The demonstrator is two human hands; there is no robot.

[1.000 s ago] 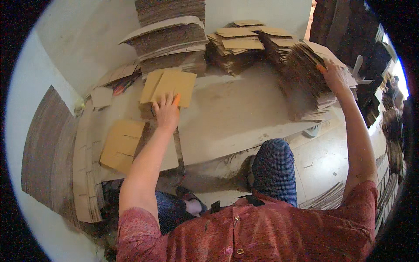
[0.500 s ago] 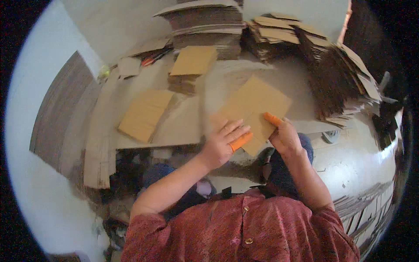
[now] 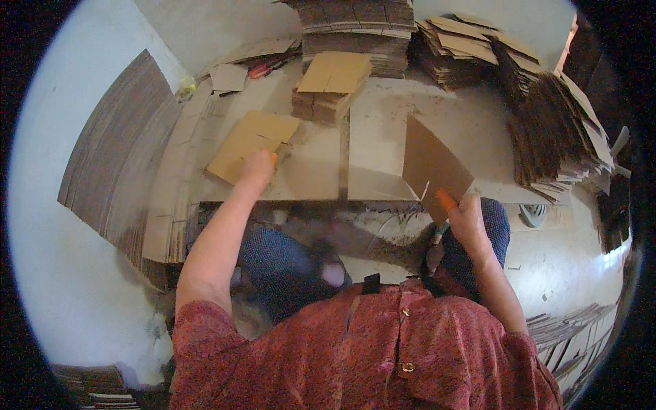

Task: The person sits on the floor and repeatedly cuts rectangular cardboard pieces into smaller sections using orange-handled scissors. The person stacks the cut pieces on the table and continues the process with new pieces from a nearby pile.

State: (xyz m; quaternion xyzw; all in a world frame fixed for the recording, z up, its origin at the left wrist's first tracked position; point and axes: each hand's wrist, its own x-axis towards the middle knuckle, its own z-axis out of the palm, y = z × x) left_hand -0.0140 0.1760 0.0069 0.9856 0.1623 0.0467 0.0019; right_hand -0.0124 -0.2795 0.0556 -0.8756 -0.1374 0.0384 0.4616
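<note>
While the left hand [image 3: 256, 167] lies palm-down on a flat cardboard sheet [image 3: 251, 142] at the left part of the work table [image 3: 372, 137], the right hand [image 3: 467, 217] grips a second cardboard piece [image 3: 430, 164] at the table's near edge. That left hand looks spread rather than clenched, fingers resting on the sheet's near corner, with an orange cover showing on one fingertip; whether it pinches the sheet or only presses on it cannot be told. The right hand is closed around the lower corner of its cardboard piece, thumb on top and wearing an orange fingertip cover, and the piece stands tilted up off the table, its lower corner hanging just past the near edge above the person's knee. Both forearms are bare, coming out of red patterned sleeves.

Farther back on the table, near its middle, sits a small pile of folded cardboard [image 3: 331, 85], well apart from either hand. Behind it rises a tall stack of flat sheets [image 3: 359, 31]; to the right, looser heaps of cardboard [image 3: 553, 119] fan out along the table's far right side. Long cardboard strips [image 3: 113, 160] lean at the left against a pale wall
</note>
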